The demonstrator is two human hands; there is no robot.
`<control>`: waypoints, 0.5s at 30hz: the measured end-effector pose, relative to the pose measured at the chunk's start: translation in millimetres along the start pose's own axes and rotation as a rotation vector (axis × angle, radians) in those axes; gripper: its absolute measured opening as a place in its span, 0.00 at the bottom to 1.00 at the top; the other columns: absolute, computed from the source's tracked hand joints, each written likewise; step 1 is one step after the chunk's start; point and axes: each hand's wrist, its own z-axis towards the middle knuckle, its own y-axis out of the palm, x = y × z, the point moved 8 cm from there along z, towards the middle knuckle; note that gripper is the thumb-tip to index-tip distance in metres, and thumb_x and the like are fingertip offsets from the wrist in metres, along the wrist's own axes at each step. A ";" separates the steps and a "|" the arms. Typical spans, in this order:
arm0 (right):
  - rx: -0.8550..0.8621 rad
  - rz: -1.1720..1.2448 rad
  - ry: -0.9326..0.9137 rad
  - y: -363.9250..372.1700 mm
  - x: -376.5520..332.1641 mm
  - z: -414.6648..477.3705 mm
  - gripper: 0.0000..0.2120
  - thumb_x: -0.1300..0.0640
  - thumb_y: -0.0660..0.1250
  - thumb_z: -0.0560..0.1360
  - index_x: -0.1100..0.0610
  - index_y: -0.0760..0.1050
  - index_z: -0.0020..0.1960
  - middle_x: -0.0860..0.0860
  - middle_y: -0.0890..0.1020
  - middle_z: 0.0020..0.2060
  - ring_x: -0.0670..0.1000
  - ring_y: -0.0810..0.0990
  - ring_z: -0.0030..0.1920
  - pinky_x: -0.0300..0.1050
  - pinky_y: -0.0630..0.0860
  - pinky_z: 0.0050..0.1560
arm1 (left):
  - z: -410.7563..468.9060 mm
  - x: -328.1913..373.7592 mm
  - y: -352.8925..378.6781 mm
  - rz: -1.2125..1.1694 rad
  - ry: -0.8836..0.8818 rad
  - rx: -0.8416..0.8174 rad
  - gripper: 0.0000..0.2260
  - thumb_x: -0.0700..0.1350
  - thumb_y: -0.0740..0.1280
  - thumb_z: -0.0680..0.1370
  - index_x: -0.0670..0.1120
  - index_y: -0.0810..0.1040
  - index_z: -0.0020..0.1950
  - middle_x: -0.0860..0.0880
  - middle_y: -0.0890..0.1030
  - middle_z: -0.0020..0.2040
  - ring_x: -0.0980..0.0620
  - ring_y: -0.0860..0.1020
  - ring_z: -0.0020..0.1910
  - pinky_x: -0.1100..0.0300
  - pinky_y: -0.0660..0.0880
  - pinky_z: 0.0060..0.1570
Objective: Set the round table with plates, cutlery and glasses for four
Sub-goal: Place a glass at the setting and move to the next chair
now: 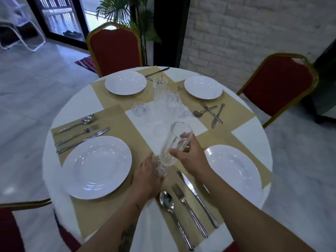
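A tall clear stemmed glass [175,142] hangs tilted over the near middle of the round table [72,99]. My right hand [189,153] grips its bowl and my left hand [148,177] holds its ribbed foot. Several more clear glasses [163,99] are clustered at the table's centre, some lying on their sides. Four white plates sit on tan placemats: near left [96,167], near right [234,170], far left [125,82], far right [203,86]. Knife, fork and spoon lie in neat rows at the near right [183,206] and near left [81,132]. The cutlery at the far right [211,112] lies crossed.
Cutlery [156,71] lies at the far edge of the table. Red chairs with gold frames stand at the far left [114,48], at the right [278,86] and at the near left [11,230]. A potted palm [138,19] and a brick wall are behind.
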 end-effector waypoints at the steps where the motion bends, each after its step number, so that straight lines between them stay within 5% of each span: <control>1: -0.015 -0.011 0.006 7.3 -0.8 -1.3 0.24 0.53 0.77 0.70 0.48 0.69 0.61 0.48 0.78 0.57 0.48 0.81 0.52 0.48 0.79 0.52 | 0.6 -0.6 -1.5 0.012 0.011 0.009 0.43 0.59 0.68 0.74 0.42 0.51 0.80 0.46 0.62 0.78 0.46 0.62 0.76 0.53 0.59 0.72; 6: -0.068 -0.060 0.006 34.1 -0.9 -6.6 0.26 0.54 0.76 0.70 0.48 0.67 0.62 0.48 0.77 0.59 0.49 0.80 0.54 0.39 0.77 0.46 | 2.9 -0.8 -10.3 -0.118 -0.025 0.023 0.40 0.59 0.70 0.71 0.45 0.59 0.77 0.46 0.71 0.73 0.45 0.69 0.70 0.47 0.68 0.68; 10: -0.070 -0.104 0.019 48.2 9.5 -6.0 0.27 0.53 0.76 0.69 0.48 0.67 0.62 0.47 0.77 0.58 0.50 0.80 0.55 0.49 0.80 0.55 | 1.9 -5.1 -14.9 -0.220 -0.035 0.070 0.37 0.61 0.66 0.66 0.51 0.62 0.73 0.48 0.78 0.63 0.47 0.78 0.58 0.45 0.77 0.56; 15: -0.071 -0.115 0.033 59.1 18.0 -7.3 0.27 0.52 0.76 0.69 0.47 0.67 0.62 0.46 0.77 0.57 0.50 0.80 0.54 0.48 0.81 0.54 | 16.6 -39.5 7.7 -0.268 -0.057 0.050 0.40 0.64 0.72 0.66 0.54 0.61 0.74 0.53 0.78 0.63 0.51 0.79 0.59 0.47 0.79 0.54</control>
